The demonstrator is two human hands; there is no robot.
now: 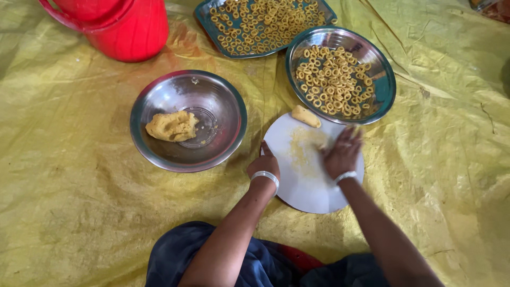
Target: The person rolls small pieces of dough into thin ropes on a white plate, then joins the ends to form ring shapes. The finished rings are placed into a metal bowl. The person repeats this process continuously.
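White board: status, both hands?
Left hand steadies white board's edge. Right hand flat on board, blurred. Dough piece at far rim. Nothing obstructing.

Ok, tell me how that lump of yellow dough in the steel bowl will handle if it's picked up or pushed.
The dough lump looks soft and lumpy, so it would likely dent and sag rather than stay stiff. Its irregular shape suggests it would not roll; pushed, it would probably slide or smear along the smooth steel bowl. Crumbs on the white round board hint it may shed bits.
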